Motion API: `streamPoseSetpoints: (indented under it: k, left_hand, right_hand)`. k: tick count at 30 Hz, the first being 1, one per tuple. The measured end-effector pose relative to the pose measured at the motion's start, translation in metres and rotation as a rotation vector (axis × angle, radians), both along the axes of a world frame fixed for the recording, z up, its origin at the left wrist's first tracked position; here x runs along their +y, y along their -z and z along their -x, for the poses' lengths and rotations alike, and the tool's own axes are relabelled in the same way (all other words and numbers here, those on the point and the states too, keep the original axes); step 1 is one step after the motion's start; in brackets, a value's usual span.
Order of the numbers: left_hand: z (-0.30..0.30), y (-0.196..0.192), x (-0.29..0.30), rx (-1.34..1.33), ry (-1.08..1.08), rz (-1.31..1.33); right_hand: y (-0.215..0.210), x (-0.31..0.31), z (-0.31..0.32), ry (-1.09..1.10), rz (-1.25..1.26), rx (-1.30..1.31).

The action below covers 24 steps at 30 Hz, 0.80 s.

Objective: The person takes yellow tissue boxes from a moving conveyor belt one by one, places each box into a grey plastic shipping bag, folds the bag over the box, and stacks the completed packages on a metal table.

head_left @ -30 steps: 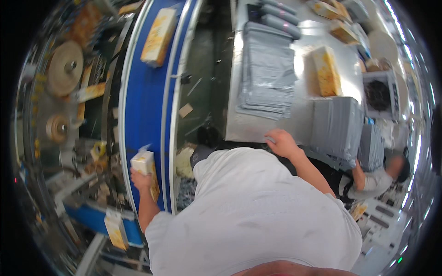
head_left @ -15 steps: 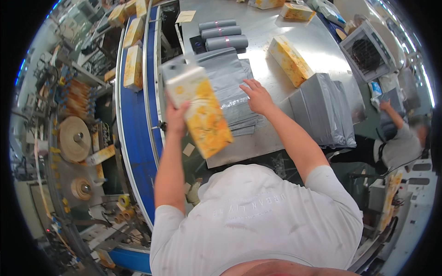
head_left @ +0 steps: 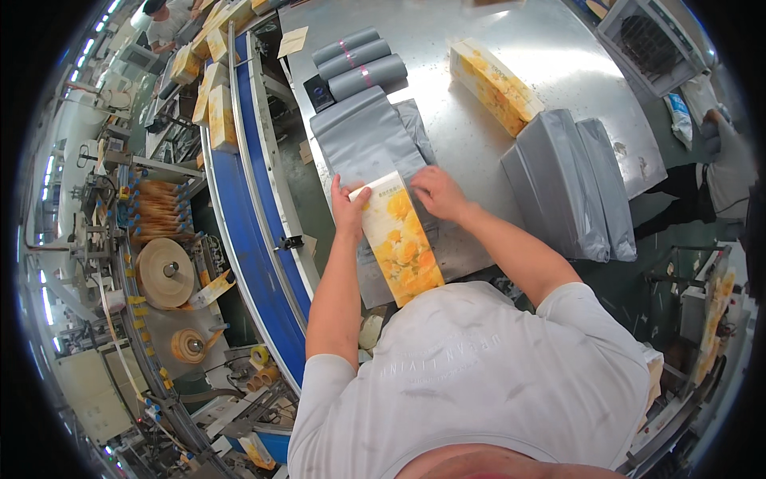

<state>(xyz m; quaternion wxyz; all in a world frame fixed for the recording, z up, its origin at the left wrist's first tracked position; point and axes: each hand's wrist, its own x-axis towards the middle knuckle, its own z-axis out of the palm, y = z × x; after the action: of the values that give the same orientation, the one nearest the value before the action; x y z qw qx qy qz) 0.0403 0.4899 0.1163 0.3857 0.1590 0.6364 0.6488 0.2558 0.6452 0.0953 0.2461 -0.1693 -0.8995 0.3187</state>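
Note:
A long tissue-like carton [head_left: 403, 247], white with yellow flowers, lies over a stack of grey plastic bags [head_left: 363, 132] at the table's near edge, close against my shirt. My left hand [head_left: 349, 209] grips its far left corner, thumb on the top face. Beside the carton's far right corner, my right hand [head_left: 439, 194] has its fingers curled together at the edge of a grey bag; the fingertips are partly hidden. Rolled grey bags [head_left: 367, 76] with pink bands lie beyond the stack.
A blue conveyor [head_left: 251, 199] with a metal rail runs along my left, carrying more flowered cartons [head_left: 222, 118]. Another carton [head_left: 495, 86] lies on the metal table [head_left: 558, 72], near filled grey bags [head_left: 554, 188] at right. Another person [head_left: 726, 180] stands at far right.
The carton has come down from mid-air at left onto the bags, carried by my left hand. My right hand has moved down beside it, its spread fingers now curled.

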Motion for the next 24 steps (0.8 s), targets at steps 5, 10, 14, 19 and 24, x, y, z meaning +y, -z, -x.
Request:
streamPoseSetpoints:
  k: [5,10,14,19,24]
  left_hand:
    - [0.000,0.020,-0.012,0.428,0.095,-0.088]
    - [0.006,-0.032,0.010,1.041,0.527,0.205]
    - [-0.017,-0.028,0.029,1.174,0.258,0.495]
    - [-0.035,0.036,-0.011,0.758,0.040,0.148]
    - [-0.013,0.052,-0.043,0.650,0.038,0.081]
  right_hand:
    - [0.009,0.036,0.018,-0.060,-0.285,-0.160]
    - [-0.019,0.039,0.024,-0.056,-0.155,-0.186]
    - [-0.047,0.025,0.018,-0.143,-0.161,-0.063]
    - [-0.050,0.004,-0.006,-0.176,-0.174,0.080]
    - [-0.027,-0.008,0.013,0.403,0.300,0.239]
